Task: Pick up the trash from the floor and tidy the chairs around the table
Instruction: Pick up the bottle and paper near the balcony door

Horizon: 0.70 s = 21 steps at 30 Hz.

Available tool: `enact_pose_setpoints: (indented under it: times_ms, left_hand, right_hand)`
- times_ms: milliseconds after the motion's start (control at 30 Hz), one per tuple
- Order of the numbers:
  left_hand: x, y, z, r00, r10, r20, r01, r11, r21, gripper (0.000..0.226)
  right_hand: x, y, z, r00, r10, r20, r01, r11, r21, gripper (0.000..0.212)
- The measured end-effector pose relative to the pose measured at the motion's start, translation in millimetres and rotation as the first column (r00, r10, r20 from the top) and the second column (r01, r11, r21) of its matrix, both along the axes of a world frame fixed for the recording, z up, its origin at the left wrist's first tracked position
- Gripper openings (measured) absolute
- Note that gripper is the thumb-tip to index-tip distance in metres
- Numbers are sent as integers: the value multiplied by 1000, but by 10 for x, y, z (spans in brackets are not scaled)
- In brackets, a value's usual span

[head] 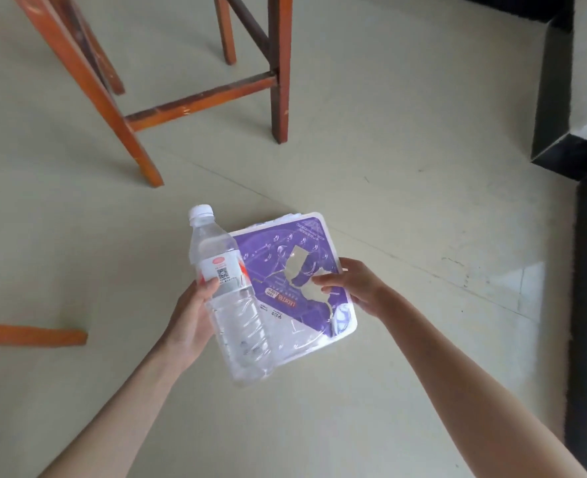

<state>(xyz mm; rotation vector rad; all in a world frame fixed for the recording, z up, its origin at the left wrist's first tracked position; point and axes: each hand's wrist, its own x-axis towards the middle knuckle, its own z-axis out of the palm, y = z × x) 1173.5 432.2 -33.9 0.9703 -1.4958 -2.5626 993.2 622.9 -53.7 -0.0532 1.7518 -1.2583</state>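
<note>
The person is holding two pieces of trash above the pale floor (pixel 371 167), both lifted up in front of the body. The left hand (pixel 192 315) is gripping a clear plastic bottle (pixel 230 294) at its lower half, w/ the thumb curled over the front near the label and the other fingers going behind it. The bottle is tilting, its white cap (pixel 200 212) is screwed on and pointing up and a bit left; the body is looking transparent, and whether any liquid is inside cannot be told. The red-and-white label is wrapping around the upper part. The right hand (pixel 354 288) is pinching a flat white package (pixel 295 281) w/ a purple printed film on top, thumb on the top face and the other fingers under the right edge. The film is torn in the middle, approx. where the thumb is pressing, and through the hole only a pale inside is showing; contents cannot be made out. The bottle is lying across the left side of the package and touching it. Behind, the legs of a wooden chair (pixel 195 101) are standing on the floor, well apart from the hands. One more wooden leg (pixel 33 334) is entering from the left edge. A black skirting (pixel 554 98) is running along the right side.
</note>
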Motion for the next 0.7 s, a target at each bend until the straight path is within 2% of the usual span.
enact_pose_setpoints:
  times_ms: [133,200,267,367,433,500,600,633,700]
  left_hand:
    - [106,-274,39,991,135,-14,-135,991,-13,84]
    - [153,-402,47,976,216,-5,-216,976,-3,95]
    - [169,-554,59,960,281,1,-281,960,-1,105]
    - [164,-707,-6,954,301,-19,-301,954,-3,92]
    - [162,-792,-114,943,331,-34,-331,943,-13,82]
    - [168,-868,-235,931,362,-48,-363,931,-26,70]
    - [247,-925,-468,924,380,-51,-381,924,-22,70]
    - [281,-934,-548,921,388,-43,-389,921,-19,63]
    - [368,-915,-654,911,411,-18,-411,912,7,40]
  right_hand:
    - [13,-381,70,995,16,-102,-9,997,71,17]
    - [-12,-519,118,987,25,-159,0,988,152,14]
    - [-84,-628,144,950,137,-282,-51,955,291,14]
    - [-202,-762,125,845,324,-425,-107,882,459,34]
    - [-269,-864,26,719,465,-518,-160,835,526,43]
    - [-344,-982,-184,522,637,-568,-244,749,616,53]
    - [-414,-1178,-558,237,832,-501,-309,554,773,66]
    - [-421,-1228,-663,185,865,-467,-302,502,810,69]
    - [-397,-1291,-814,152,899,-411,-300,438,847,73]
